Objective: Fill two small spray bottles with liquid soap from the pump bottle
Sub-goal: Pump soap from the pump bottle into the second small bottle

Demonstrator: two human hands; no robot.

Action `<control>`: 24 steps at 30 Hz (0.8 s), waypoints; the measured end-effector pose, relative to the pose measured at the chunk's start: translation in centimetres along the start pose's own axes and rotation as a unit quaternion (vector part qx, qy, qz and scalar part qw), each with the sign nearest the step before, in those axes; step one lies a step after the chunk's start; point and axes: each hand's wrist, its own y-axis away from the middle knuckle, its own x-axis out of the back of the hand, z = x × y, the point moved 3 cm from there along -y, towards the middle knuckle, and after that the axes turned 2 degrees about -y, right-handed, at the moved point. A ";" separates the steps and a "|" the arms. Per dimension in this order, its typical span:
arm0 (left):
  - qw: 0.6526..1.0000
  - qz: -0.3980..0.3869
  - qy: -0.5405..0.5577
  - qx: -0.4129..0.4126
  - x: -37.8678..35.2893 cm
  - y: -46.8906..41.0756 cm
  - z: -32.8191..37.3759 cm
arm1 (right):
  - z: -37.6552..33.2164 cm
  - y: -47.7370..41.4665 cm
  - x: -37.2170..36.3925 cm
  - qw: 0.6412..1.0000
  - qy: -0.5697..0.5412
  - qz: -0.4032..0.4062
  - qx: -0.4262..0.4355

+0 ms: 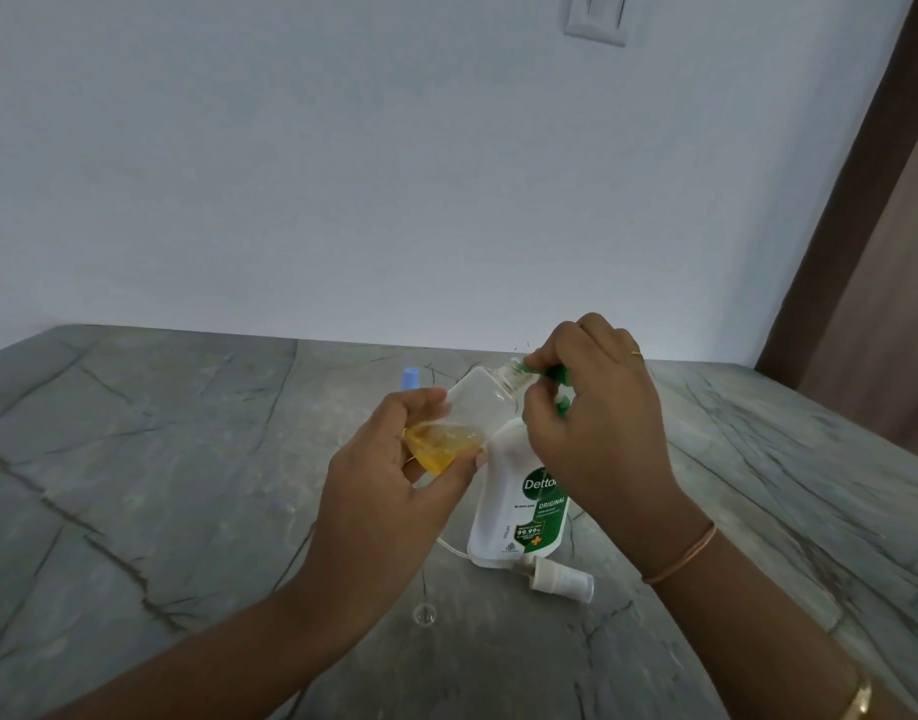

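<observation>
My left hand grips a small clear spray bottle by its base, tilted with its open neck up and to the right. Yellow soap pools at its bottom. My right hand holds the green pump head of the white soap pump bottle, its nozzle at the small bottle's neck. The pump bottle stands on the grey table. A loose spray cap with its thin tube lies on the table in front of the pump bottle. A blue-capped item, mostly hidden, stands behind my left hand.
The grey stone-patterned table ends at a white wall. A small clear ring-shaped piece lies near the front. A brown door frame rises at the right.
</observation>
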 end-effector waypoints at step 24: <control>1.000 -0.004 0.008 -0.002 0.0 0.2 0.2 | -0.7 -0.1 0.5 1.000 0.027 0.010 -0.003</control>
